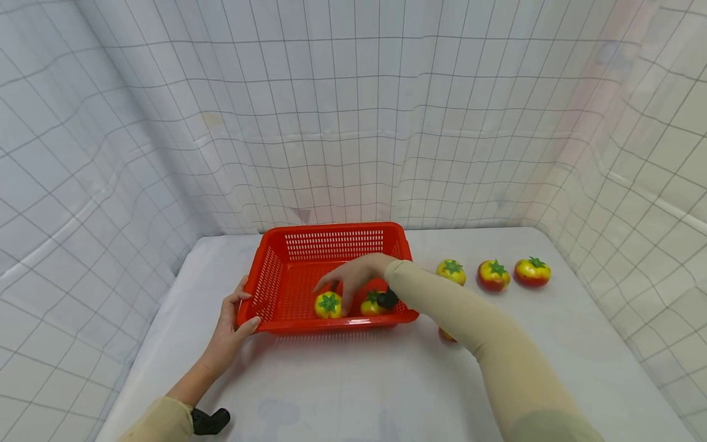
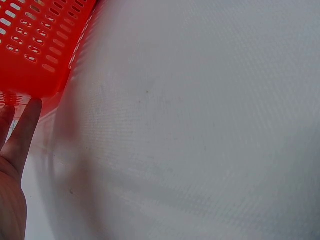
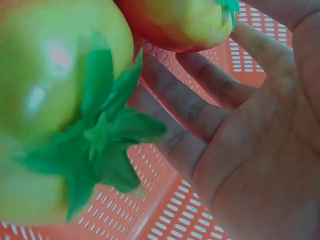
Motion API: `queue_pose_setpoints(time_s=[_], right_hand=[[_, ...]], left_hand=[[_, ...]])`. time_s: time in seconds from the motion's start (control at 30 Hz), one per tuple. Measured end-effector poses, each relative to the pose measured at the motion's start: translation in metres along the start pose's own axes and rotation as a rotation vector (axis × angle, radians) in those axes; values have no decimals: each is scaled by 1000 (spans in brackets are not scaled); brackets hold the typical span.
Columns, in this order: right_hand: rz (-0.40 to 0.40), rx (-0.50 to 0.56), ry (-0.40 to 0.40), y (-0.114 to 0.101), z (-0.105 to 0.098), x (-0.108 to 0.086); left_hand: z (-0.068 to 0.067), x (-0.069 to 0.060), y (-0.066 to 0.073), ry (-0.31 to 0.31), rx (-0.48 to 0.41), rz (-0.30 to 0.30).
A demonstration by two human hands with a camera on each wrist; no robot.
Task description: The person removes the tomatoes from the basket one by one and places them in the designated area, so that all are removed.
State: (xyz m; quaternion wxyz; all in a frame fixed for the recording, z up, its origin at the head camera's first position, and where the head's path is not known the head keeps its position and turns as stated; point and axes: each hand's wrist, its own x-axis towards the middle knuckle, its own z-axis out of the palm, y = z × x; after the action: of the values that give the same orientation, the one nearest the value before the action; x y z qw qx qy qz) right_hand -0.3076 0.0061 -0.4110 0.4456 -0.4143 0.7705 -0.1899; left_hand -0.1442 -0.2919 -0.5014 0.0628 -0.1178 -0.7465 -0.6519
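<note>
A red plastic basket (image 1: 334,323) with slotted walls stands on the table. My left hand (image 1: 226,328) grips its front left corner, thumb on the front rim and fingers at the left side. Inside the basket, my right hand (image 1: 359,275) reaches down with fingers spread around a yellow-and-red tomato (image 1: 328,305) with a green leafy top. The right wrist view shows the loosely bent fingers (image 3: 190,110) beside this tomato (image 3: 175,22), the palm not closed on it. Another tomato (image 1: 373,303) lies to the right in the basket, partly behind the wrist strap; it looms large (image 3: 55,100) in the right wrist view.
Three tomatoes lie right of the basket: one near it (image 1: 451,270), one in the middle (image 1: 493,275) and one farther right (image 1: 533,272). Another tomato (image 1: 446,335) is mostly hidden under the right forearm. White gridded curtains (image 1: 353,123) enclose the white table (image 1: 353,380).
</note>
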Motion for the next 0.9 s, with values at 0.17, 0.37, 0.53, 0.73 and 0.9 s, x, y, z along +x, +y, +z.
queue_pose_setpoints(time_s=[0.17, 0.37, 0.53, 0.73, 0.9], right_hand=[[15, -17, -19, 1, 1, 5], [7, -11, -37, 2, 2, 9], [17, 1, -50, 3, 3, 11], [57, 20, -42, 2, 5, 12], [59, 15, -42, 3, 6, 12]], left_hand=[[0, 1, 1, -7, 7, 12], [0, 0, 0, -9, 16, 5], [1, 0, 1, 6, 50, -8], [2, 1, 2, 14, 74, -16], [1, 1, 2, 12, 77, -22]])
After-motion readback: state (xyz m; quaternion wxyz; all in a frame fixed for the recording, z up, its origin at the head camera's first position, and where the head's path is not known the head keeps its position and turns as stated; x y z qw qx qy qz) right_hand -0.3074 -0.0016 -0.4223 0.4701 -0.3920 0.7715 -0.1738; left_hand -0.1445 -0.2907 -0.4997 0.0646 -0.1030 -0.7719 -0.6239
